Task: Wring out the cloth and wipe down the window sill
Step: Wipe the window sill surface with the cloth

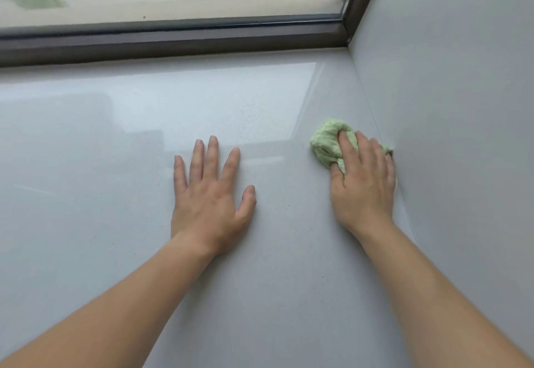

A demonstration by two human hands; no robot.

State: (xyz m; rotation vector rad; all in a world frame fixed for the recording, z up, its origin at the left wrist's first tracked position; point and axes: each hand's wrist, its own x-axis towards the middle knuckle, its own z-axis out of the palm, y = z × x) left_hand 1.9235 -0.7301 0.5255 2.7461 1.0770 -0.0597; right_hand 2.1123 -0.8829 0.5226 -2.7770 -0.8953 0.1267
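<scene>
A bunched light-green cloth (326, 145) lies on the glossy white window sill (115, 142), close to the right side wall. My right hand (362, 182) presses down on the cloth with fingers curled over it, covering its near part. My left hand (209, 197) rests flat on the sill to the left of the cloth, fingers spread, holding nothing.
The dark window frame (173, 40) runs along the sill's far edge, with glass above it. A white side wall (448, 107) rises on the right and meets the sill beside the cloth. The sill stretches far to the left.
</scene>
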